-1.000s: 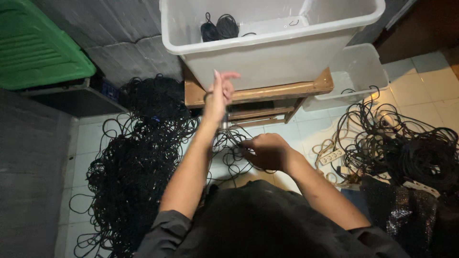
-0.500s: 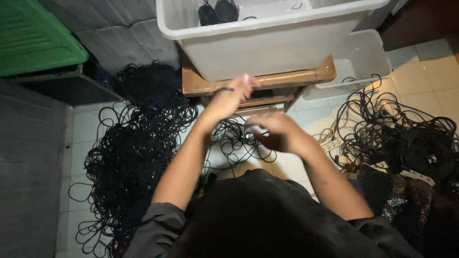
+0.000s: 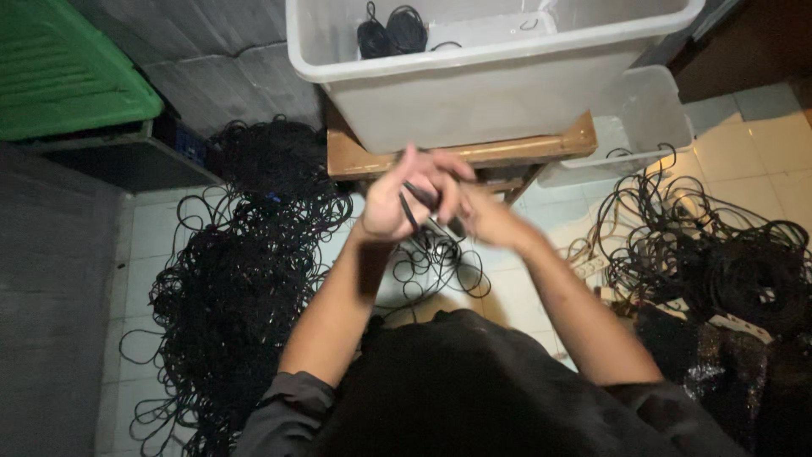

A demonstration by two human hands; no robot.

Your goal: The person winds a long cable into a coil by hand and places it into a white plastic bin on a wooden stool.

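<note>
- Nearest the camera, the person's dark head and dark sleeves fill the bottom of the view, with both bare forearms reaching up toward 12 o'clock.
- The left hand point(image 3: 397, 199) is raised in front of the bench, fingers curled around a thin black cable point(image 3: 416, 203) that crosses its palm.
- The right hand point(image 3: 474, 211) sits just beside it at 3 o'clock, touching the left; it is blurred, but it appears closed on the same cable.
- Below the hands, at 6 o'clock, loose loops of the cable point(image 3: 440, 267) hang down over the pale tiled floor point(image 3: 152, 228).
- At 8 o'clock from the hands, a large tangled heap of black cables point(image 3: 237, 279) spreads across the floor.
- At 4 o'clock, well apart from the hands, a second pile of black cables point(image 3: 727, 262) lies on the floor, with a white power strip point(image 3: 592, 267) at its near edge.
- Just beyond the hands, at 12 o'clock, stands a low wooden bench point(image 3: 474, 152).
- On the bench rests a big white plastic tub point(image 3: 491, 93); inside it, at the far left, lie two neat black cable coils point(image 3: 391, 34).
- At 2 o'clock, a smaller clear plastic bin point(image 3: 634, 118) sits on the floor beside the bench.
- Far off at 10 o'clock, a green plastic lid point(image 3: 68, 76) tops a dark box.
</note>
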